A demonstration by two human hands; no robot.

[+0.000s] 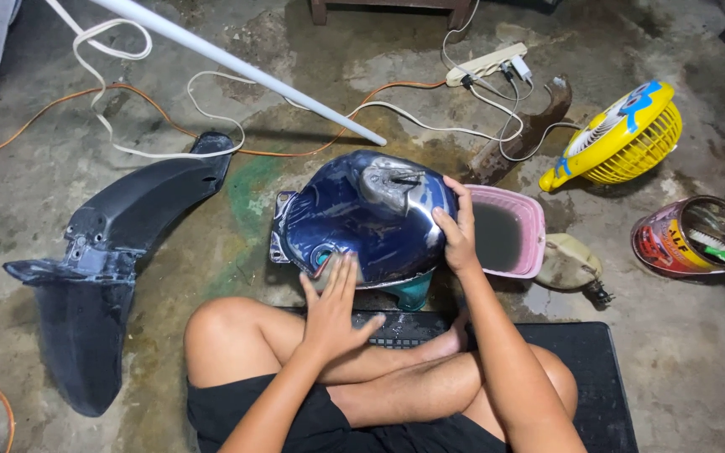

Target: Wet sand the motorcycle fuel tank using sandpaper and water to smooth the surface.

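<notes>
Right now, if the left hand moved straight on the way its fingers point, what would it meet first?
The left hand already lies flat on the dark blue fuel tank, fingers pointing up its near face. Going on, it would probably slide toward the grey filler area; depth is unclear.
</notes>
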